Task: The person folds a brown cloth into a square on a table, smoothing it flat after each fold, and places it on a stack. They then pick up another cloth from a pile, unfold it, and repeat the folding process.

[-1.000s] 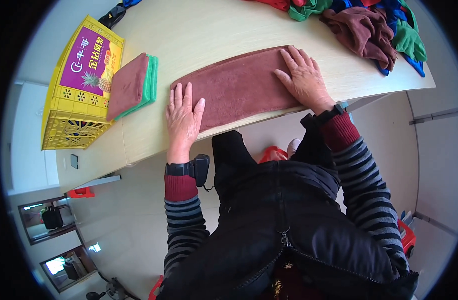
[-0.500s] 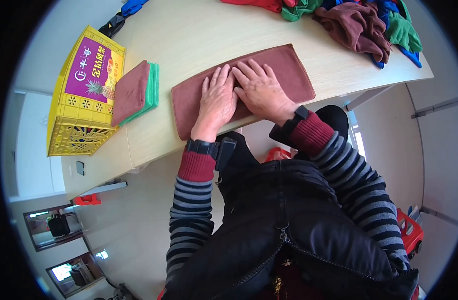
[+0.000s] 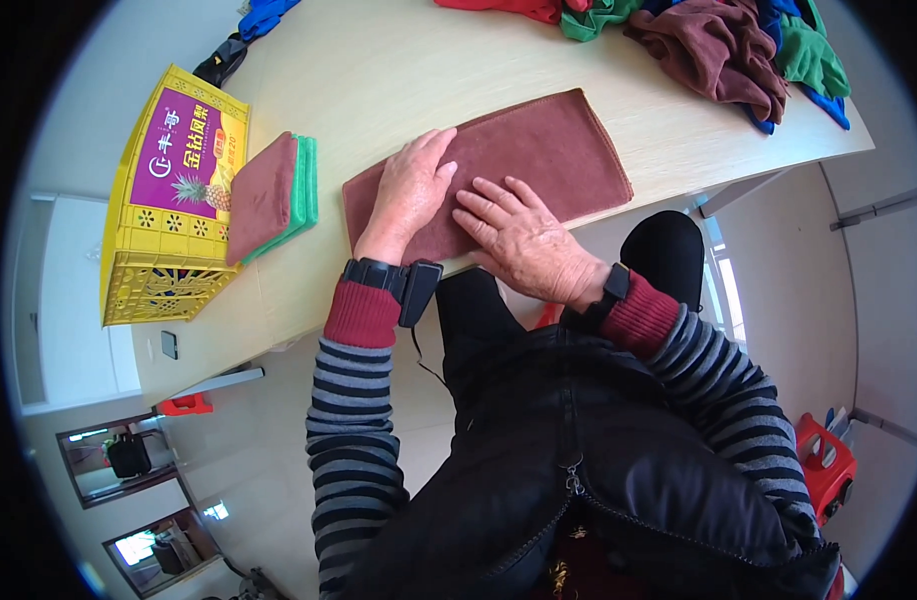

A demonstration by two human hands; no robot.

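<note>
Both hands are down flat on the cloth, side by side. The left hand (image 3: 409, 190) lies palm-down with its fingers close together and stretched out, pointing up and away toward the far side of the table. The right hand (image 3: 524, 235) sits just beside it, fingers spread a little and angled toward the left hand's knuckles; neither hand is pinching anything, both are simply pressing.

Under them is the brown, soft-napped rectangular microfibre cloth (image 3: 549, 150), folded into a long band with a stitched hem along its far edge. It lies near the front edge of the pale wood-grain table (image 3: 419, 70), its long axis running from lower left up to upper right. The right half of the band is uncovered; its near long edge runs close along the table's front edge.

To the left, apart from the cloth, sits a small neat stack of folded cloths (image 3: 271, 195), brown on top with green layers showing at its side. Just beyond that stands a yellow plastic lattice crate (image 3: 164, 270) with a purple printed panel showing a pineapple, right at the table's left end.

Between the band and the far side is a wide stretch of bare tabletop. Along the far right edge lies a loose heap of crumpled cloths (image 3: 724, 40), brown, green, blue and red.
</note>
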